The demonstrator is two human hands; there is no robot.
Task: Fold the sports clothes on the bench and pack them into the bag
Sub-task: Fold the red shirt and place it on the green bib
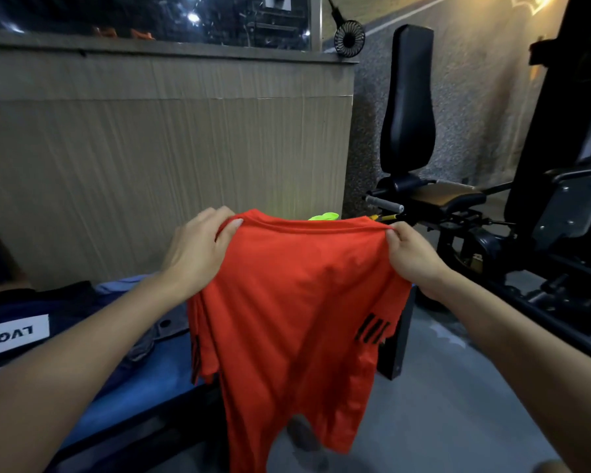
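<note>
A red sports shirt (297,302) with black stripes on its sleeves hangs in the air in front of me. My left hand (198,250) pinches its left shoulder beside the collar. My right hand (413,257) pinches the right shoulder. The shirt hangs full length over the end of the blue bench (130,404), and its hem reaches down toward the floor. A dark bag (21,322) with a white label lies on the bench at the left. A bluish garment (127,288) lies beside the bag. A neon yellow-green piece (325,216) peeks out just behind the collar.
A beige panelled wall (151,148) runs behind the bench. To the right stands a black gym machine (492,216) with a padded seat and backrest. A small black fan (349,39) hangs on the wall ledge. Grey floor (440,404) lies at the lower right.
</note>
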